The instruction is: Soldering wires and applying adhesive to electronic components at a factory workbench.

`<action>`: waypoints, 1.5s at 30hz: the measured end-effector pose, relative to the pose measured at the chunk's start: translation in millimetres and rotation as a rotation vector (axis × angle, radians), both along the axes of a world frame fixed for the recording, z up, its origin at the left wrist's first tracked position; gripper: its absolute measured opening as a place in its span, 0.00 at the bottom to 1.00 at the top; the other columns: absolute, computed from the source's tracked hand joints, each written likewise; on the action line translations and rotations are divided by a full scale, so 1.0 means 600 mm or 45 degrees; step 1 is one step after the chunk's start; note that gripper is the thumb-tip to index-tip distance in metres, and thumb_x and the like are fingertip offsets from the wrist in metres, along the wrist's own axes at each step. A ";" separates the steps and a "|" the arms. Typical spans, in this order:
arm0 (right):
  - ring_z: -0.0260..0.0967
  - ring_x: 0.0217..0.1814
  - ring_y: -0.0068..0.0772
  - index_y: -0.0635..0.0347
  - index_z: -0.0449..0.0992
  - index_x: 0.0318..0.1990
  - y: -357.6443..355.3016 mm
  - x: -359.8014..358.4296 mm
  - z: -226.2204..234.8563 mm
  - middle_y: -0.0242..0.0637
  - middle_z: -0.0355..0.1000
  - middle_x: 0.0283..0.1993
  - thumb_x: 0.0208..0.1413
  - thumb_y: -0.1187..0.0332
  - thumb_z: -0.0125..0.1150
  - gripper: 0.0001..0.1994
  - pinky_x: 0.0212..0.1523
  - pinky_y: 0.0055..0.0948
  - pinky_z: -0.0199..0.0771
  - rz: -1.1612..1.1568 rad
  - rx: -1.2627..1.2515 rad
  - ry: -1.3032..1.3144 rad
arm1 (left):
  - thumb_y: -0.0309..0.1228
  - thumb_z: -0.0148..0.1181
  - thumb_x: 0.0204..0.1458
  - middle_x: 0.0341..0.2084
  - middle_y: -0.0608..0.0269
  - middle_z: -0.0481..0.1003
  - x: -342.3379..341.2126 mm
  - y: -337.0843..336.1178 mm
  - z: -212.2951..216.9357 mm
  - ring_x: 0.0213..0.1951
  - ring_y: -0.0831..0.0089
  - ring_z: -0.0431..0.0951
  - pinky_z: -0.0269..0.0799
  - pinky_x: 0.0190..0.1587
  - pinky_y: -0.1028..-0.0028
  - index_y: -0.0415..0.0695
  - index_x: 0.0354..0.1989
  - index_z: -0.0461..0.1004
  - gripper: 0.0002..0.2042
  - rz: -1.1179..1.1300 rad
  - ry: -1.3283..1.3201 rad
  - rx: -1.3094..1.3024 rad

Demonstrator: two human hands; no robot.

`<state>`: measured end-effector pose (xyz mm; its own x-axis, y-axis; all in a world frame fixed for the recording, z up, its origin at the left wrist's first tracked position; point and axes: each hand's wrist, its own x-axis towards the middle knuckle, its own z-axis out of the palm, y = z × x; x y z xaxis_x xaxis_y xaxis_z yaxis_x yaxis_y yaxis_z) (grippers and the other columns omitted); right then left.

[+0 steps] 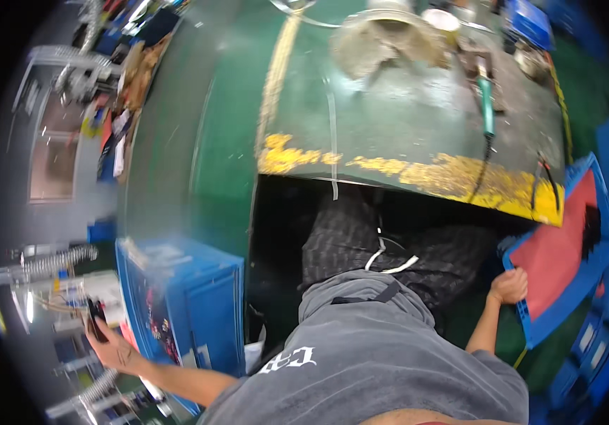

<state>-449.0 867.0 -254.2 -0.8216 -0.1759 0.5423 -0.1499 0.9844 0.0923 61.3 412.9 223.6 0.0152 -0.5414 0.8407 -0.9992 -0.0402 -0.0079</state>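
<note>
Bench point(396, 124), landmark for all places below: green, glossy, scuffed top; near border painted yellow point(287, 157), flaked and chipped.

Item, blue crate point(566, 302): stiff, plastic-looking, shallow and angular; stands tilted off the bench's right near corner. Lining point(549, 258): flat, matt, pinkish red. On it, a black patch point(590, 232), kind not clear.

Item, right hand point(509, 285): below the bench's right near corner; fingers curled closed on the crate's near rim.

Item, left hand point(113, 350): extended well out to the left of the bench; fingers bent around a small black object point(96, 317), blurred, its kind not readable.

Step in hand, as judged: handling the crate at its edge with one hand while the other holds the black object apart. A move of the crate would call for a firm rim grip, a steady tilt and clearance from the bench corner.

Item, green-handled tool point(486, 106): slim, smooth, metal-ended; on the bench's right half, with a thin black cord.

Item, black-handled hand tool point(554, 188): two curved arms; at the bench's right near corner.

Item, pale hood-like piece point(361, 51): flared, cloudy, dirty-looking; at the bench's far side.

Item, blue cabinet point(214, 304): boxy, smooth-panelled; left of the bench's near edge.
</note>
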 end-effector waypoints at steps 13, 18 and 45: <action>0.68 0.35 0.45 0.51 0.73 0.33 -0.009 0.007 0.006 0.35 0.71 0.34 0.65 0.54 0.40 0.17 0.37 0.44 0.64 0.013 -0.006 -0.042 | 0.16 0.66 0.40 0.46 0.54 0.79 -0.571 -0.030 -0.373 0.46 0.56 0.80 0.76 0.49 0.65 0.47 0.45 0.83 0.20 -1.896 0.120 0.543; 0.69 0.38 0.46 0.54 0.74 0.35 -0.018 0.001 0.015 0.37 0.72 0.36 0.62 0.57 0.43 0.15 0.41 0.45 0.66 0.022 -0.058 -0.115 | 0.24 0.67 0.50 0.48 0.51 0.75 -0.687 -0.023 -0.475 0.49 0.53 0.76 0.74 0.52 0.64 0.44 0.54 0.77 0.20 -1.753 0.123 0.744; 0.68 0.36 0.49 0.56 0.72 0.29 -0.024 -0.001 0.012 0.38 0.71 0.32 0.63 0.58 0.43 0.16 0.39 0.45 0.65 -0.057 -0.003 -0.039 | 0.17 0.61 0.48 0.47 0.56 0.75 -0.683 -0.109 -0.457 0.46 0.62 0.77 0.73 0.49 0.67 0.45 0.52 0.76 0.21 -2.048 0.107 1.084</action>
